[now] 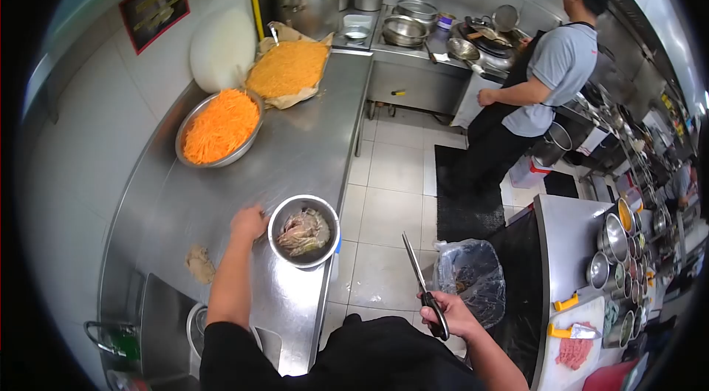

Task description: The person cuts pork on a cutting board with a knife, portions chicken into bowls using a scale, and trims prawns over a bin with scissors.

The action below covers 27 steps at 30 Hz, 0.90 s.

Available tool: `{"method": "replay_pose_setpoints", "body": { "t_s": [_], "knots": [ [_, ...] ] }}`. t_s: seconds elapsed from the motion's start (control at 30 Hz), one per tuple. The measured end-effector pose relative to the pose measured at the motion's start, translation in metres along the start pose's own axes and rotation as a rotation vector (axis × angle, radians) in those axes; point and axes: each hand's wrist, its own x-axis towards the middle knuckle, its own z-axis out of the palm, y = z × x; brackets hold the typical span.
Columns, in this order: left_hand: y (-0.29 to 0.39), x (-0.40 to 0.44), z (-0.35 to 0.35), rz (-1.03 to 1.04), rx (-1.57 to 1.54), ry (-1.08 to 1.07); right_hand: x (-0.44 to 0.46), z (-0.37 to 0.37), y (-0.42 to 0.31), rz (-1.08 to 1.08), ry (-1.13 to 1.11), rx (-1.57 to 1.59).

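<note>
A steel bowl (275, 237) stands near the front edge of the steel counter, with several raw grey shrimp (304, 231) inside. Just left of its rim is my left hand (249, 222), low over the counter. Its fingers point away from me and are mostly hidden, so their grip is unclear. My right hand (452, 313) is closed round the black handles of a pair of scissors (415, 262), held above the floor with the blades pointing up and away. The blades appear to be together.
A bowl of shredded carrot (221, 129) and a paper-lined tray of orange crumbs (289, 70) sit farther back. A crumpled brown cloth or paper (199, 264) lies by the sink (159, 317). A lined bin (473, 280) stands right; a co-worker (550, 73) is at the stove.
</note>
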Motion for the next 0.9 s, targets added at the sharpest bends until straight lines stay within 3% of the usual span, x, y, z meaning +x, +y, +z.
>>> {"method": "replay_pose_setpoints", "body": {
  "t_s": [0.23, 0.33, 0.43, 0.5, 0.6, 0.7, 0.8, 0.9],
  "knots": [
    [-0.003, -0.068, 0.033, -0.055, 0.123, 0.225, 0.009, 0.002, 0.015, 0.031, -0.032, 0.008],
    [-0.034, -0.063, 0.066, -0.059, 0.134, 0.398, 0.014, 0.006, 0.019, 0.029, -0.059, -0.026],
    [-0.079, -0.071, 0.087, 0.126, 0.186, 0.610, 0.017, 0.005, 0.026, 0.003, -0.066, -0.025],
    [-0.104, -0.071, 0.092, 0.058, 0.109, 0.662, 0.015, 0.001, 0.032, -0.003, -0.064, 0.003],
    [-0.136, -0.066, 0.084, -0.231, -0.353, 0.794, 0.006, -0.010, 0.040, -0.012, -0.049, 0.049],
    [-0.102, -0.092, 0.010, -0.286, -1.831, 0.624, -0.007, -0.022, 0.044, -0.025, -0.008, 0.098],
    [-0.041, -0.113, -0.046, -0.076, -1.807, 0.572, -0.015, -0.037, 0.057, -0.091, 0.053, 0.124],
    [0.063, -0.132, -0.068, -0.010, -1.688, 0.311, -0.024, -0.049, 0.063, -0.139, 0.100, 0.088]
  ]
}}
